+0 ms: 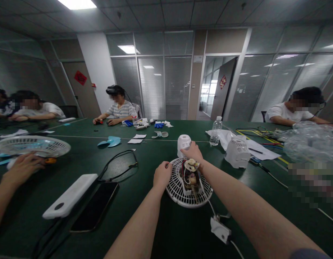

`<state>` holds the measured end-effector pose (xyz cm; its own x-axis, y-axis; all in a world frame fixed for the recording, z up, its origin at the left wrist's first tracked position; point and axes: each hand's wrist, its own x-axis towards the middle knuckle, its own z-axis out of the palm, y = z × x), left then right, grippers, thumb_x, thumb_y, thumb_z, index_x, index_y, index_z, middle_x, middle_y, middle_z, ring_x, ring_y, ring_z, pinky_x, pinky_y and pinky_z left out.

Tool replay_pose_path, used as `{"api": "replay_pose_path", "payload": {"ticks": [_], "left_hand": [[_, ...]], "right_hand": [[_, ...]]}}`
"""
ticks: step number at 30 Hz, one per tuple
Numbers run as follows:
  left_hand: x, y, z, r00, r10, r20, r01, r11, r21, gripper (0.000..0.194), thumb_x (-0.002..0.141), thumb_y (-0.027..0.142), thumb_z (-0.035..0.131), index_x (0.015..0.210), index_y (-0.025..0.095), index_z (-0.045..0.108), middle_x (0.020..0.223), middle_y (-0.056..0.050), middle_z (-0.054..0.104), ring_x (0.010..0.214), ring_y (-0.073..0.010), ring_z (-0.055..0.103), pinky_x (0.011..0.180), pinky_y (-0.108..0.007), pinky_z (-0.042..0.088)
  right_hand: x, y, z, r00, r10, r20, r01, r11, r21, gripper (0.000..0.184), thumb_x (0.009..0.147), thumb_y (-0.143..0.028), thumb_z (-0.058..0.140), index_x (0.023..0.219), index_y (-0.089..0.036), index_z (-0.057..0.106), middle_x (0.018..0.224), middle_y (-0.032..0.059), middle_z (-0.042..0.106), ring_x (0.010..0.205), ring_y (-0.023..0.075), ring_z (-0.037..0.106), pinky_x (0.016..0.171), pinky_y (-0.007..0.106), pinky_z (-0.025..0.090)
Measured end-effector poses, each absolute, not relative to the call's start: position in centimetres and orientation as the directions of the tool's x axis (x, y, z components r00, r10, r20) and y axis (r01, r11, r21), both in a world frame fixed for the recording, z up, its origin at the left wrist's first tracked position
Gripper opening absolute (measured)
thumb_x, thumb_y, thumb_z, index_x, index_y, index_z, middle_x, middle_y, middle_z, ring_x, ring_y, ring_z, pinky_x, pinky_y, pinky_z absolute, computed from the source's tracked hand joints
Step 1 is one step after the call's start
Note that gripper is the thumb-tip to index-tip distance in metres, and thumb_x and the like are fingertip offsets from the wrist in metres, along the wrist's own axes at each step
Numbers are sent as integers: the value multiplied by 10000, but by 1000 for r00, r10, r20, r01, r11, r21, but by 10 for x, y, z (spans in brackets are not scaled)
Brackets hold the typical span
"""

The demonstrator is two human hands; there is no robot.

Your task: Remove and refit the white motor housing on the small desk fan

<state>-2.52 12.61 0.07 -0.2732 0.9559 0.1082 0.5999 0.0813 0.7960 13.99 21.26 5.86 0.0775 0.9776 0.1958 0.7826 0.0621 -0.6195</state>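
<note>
A white fan grille (179, 192) lies flat on the dark green table (145, 216), with the bare fan motor (190, 176) and its wires standing on it. My left hand (162, 175) is curled on the grille's left rim and grips it. My right hand (192, 151) reaches past the motor and closes on a small white ribbed motor cover (183, 142) behind the grille. A white cord runs from the motor to a white switch box (220, 230) near me.
A black phone (95, 207), a white power bank (71, 196) and a black cable (120, 162) lie to my left. Another white housing (238, 153), a water bottle (215, 131), papers and clear plastic bags (309, 142) sit right. Another person's hand (19, 169) rests by a second grille (34, 145).
</note>
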Motion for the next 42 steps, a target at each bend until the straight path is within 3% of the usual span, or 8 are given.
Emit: {"api": "replay_pose_path", "payload": {"ticks": [5, 14, 21, 23, 26, 29, 33, 42], "left_hand": [[-25, 125, 2, -277, 957, 91, 606, 100, 789, 326, 877, 449, 474, 1000, 220, 670, 1011, -81, 712, 915, -217, 646, 777, -290, 456], [-24, 124, 5, -282, 955, 85, 610, 110, 785, 319, 878, 443, 469, 1000, 227, 670, 1029, -78, 713, 929, -217, 648, 779, -287, 454], [-26, 126, 3, -283, 956, 78, 612, 117, 782, 311, 867, 464, 477, 907, 222, 667, 917, -69, 727, 841, -204, 656, 740, -279, 456], [-26, 126, 2, -288, 954, 80, 617, 121, 778, 307, 868, 457, 475, 884, 217, 666, 913, -73, 727, 842, -205, 655, 751, -282, 454], [-24, 124, 3, -285, 955, 82, 626, 120, 771, 305, 869, 452, 471, 874, 223, 671, 905, -73, 728, 842, -208, 655, 754, -286, 451], [-21, 121, 6, -272, 959, 84, 634, 113, 765, 308, 874, 446, 460, 889, 230, 679, 902, -67, 730, 837, -207, 656, 747, -283, 449], [-18, 117, 10, -257, 963, 83, 644, 107, 757, 314, 879, 435, 451, 900, 231, 688, 884, -58, 735, 821, -198, 657, 737, -269, 446], [-14, 120, 6, -252, 964, 86, 664, 108, 740, 310, 894, 424, 435, 898, 245, 689, 908, -42, 732, 820, -194, 653, 713, -260, 442]], "right_hand": [[149, 206, 58, 66, 966, 250, 794, 100, -599, 606, 779, -437, 583, 1270, -126, 409, 1275, 210, 507, 1117, 305, 560, 927, 388, 408], [165, 192, 76, 168, 886, 433, 682, 212, -700, 605, 825, -467, 500, 1316, -128, 401, 1281, 168, 545, 1146, 263, 538, 969, 367, 391], [198, 123, 88, 274, 791, 548, 534, 349, -770, 625, 881, -562, 359, 1339, -139, 402, 1206, 142, 606, 1009, 244, 593, 865, 373, 471], [207, 93, 82, 215, 770, 601, 539, 419, -730, 607, 874, -543, 417, 1342, -157, 414, 1226, 141, 596, 1003, 246, 598, 847, 374, 484], [216, 56, 72, 37, 744, 667, 669, 477, -570, 617, 846, -506, 512, 1360, -179, 414, 1285, 148, 559, 1066, 278, 579, 884, 417, 474], [218, 35, 62, -80, 751, 655, 803, 438, -403, 740, 818, -520, 556, 1427, -173, 318, 1297, 163, 549, 1094, 317, 568, 920, 482, 446], [216, 28, 55, -155, 766, 624, 877, 398, -271, 883, 804, -552, 567, 1485, -129, 194, 1179, 181, 610, 1015, 331, 598, 870, 495, 454], [210, 26, 59, -310, 805, 505, 890, 433, -144, 824, 851, -552, 495, 1519, -258, 111, 1134, 115, 627, 964, 295, 598, 816, 455, 457]]}}
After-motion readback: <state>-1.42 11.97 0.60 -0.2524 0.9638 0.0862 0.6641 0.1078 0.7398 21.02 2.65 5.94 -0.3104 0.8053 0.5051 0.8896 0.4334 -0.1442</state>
